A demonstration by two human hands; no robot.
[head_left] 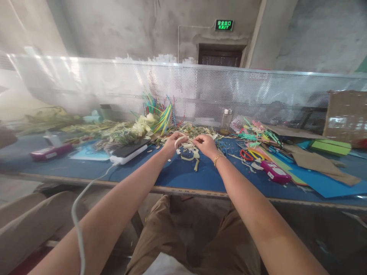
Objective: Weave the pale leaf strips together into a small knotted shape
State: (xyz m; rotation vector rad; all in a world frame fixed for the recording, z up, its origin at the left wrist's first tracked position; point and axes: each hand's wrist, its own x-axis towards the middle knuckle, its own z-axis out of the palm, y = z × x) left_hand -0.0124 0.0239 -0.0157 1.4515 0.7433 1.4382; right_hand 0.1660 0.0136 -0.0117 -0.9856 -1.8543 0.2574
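My left hand (172,143) and my right hand (205,144) are stretched out over the blue table (183,175), close together. Both pinch a curved cream paper strip (181,139) that arches between them. Under the hands lie several loose cream strips (191,155). A gold bracelet (218,158) circles my right wrist. Behind the hands a heap of pale paper flowers and shreds (143,126) stands beside a bundle of coloured strips (160,112).
A phone on a white power bank (129,152) with a cable lies left of my hands. A small jar (226,121), scissors (250,154), a pink device (275,172), coloured sheets (323,183) and cardboard (346,116) sit right. A perforated metal screen (229,91) backs the table.
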